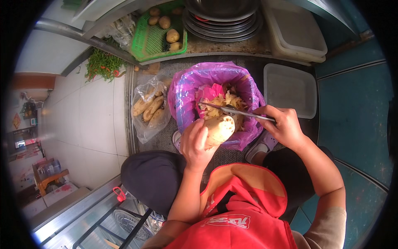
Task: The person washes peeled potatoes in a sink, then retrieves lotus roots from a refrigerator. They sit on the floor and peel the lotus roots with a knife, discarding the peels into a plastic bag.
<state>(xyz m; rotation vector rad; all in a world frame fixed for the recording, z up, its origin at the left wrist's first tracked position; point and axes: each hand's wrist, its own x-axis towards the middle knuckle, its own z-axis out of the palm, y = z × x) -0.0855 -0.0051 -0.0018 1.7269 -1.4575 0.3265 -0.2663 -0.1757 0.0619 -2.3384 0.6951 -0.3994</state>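
Observation:
A thick, pale root vegetable (218,130) with dark spots on its cut-looking end is held in my left hand (196,146), over the near rim of a bin lined with a purple plastic bag (217,70). My right hand (281,124) grips the handle end of a thin metal tool (236,112), a knife or peeler; its kind is not clear. The tool's far end points left over the bin, just beyond the vegetable. Inside the bin lie peelings (233,99) and a pink plastic piece (211,91).
Left of the bin lies a clear bag of long root vegetables (152,109). A plastic tub (290,90) stands right. Beyond are a green basket (140,45) with potatoes (173,35), stacked metal pans (222,34) and plastic containers (301,31). Green and red chillies (104,63) lie far left.

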